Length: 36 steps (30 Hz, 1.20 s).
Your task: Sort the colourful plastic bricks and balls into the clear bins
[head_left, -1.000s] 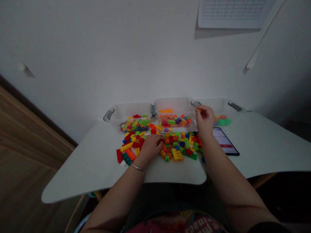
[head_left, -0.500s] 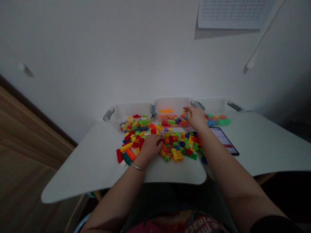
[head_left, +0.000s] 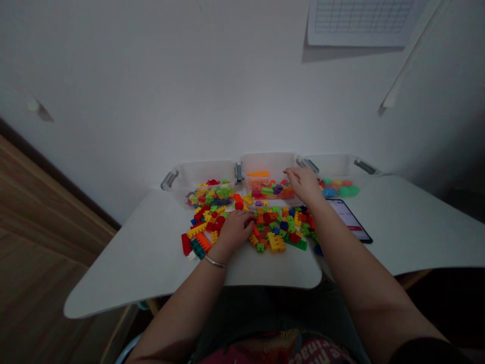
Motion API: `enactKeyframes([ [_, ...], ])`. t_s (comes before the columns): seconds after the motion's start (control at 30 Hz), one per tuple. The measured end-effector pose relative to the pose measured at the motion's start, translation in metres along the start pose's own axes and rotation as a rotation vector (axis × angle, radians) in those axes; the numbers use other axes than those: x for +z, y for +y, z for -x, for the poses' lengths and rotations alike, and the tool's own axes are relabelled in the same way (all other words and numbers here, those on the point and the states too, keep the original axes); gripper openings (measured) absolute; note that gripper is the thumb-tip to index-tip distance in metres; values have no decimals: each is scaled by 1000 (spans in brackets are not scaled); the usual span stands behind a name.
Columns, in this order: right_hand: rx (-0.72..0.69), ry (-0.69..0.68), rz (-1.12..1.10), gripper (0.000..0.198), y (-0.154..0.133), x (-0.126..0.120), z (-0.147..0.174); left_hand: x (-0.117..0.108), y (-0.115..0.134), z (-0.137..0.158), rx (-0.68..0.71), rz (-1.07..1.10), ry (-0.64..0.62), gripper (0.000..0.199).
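Note:
My right hand (head_left: 303,185) hovers over the right end of the middle clear plastic box (head_left: 269,159), fingers stretched to the left and nothing visible in them. Inside that box lie red, green, purple and orange pieces (head_left: 278,188). My left hand (head_left: 237,228) rests low on the pile of toy building bricks (head_left: 269,217), its fingers loosely bent over them, with no brick seen in its grasp. A yellow brick (head_left: 276,242) lies at the pile's front edge, right of my left hand. Some bricks are hidden beneath my left hand.
A left clear box (head_left: 206,169) holds small coloured pieces, and a right clear box (head_left: 333,162) holds round green, blue and orange ones. A phone (head_left: 350,220) lies beside my right forearm. The white table (head_left: 151,258) meets the wall behind the boxes.
A small yellow piece seen by my right fingertips before is no longer visible there. That hand has shifted very slightly left. My left hand has stayed in place.

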State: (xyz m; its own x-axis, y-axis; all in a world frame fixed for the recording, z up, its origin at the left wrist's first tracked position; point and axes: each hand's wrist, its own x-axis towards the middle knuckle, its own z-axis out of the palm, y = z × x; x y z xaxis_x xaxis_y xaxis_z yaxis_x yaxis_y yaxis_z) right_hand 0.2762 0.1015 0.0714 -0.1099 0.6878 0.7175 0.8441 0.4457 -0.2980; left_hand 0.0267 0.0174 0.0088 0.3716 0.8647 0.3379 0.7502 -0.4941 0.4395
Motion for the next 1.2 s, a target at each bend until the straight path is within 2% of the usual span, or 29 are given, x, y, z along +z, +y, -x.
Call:
enactKeyframes([
  [0.13, 87, 216, -199, 31, -12, -10, 13, -1, 3, -1, 1, 0, 10, 22],
  [0.2, 88, 231, -254, 29, -22, -15, 28, -1, 4, -1, -2, -2, 11, 22],
  [0.3, 20, 151, -262, 27, -39, -19, 59, -1, 6, -3, 6, -5, 14, 22],
  [0.37, -64, 48, -213, 27, -49, -19, 82, 0, 6, -4, 11, -14, 16, 22],
  [0.47, -113, -57, -101, 30, -60, -19, 110, 3, 7, -6, 18, -19, 16, 22],
  [0.57, -154, -84, -3, 32, -64, -18, 125, 7, 8, -7, 11, -10, 29, 22],
  [0.73, -179, -84, 66, 31, -58, -11, 132, 11, 7, -8, 41, 65, 123, 24],
  [0.83, -184, -90, 67, 28, -54, -7, 133, 5, 11, -8, 110, 75, 194, 28],
  [0.9, -205, -95, 54, 26, -54, -6, 133, -2, 17, -9, 128, 7, 220, 28],
  [1.07, -237, -91, 5, 25, -55, -10, 131, -18, 40, -14, 77, -228, 181, 25],
  [1.2, -242, -88, -24, 26, -54, -15, 131, -20, 47, -24, 23, -368, 118, 27],
])
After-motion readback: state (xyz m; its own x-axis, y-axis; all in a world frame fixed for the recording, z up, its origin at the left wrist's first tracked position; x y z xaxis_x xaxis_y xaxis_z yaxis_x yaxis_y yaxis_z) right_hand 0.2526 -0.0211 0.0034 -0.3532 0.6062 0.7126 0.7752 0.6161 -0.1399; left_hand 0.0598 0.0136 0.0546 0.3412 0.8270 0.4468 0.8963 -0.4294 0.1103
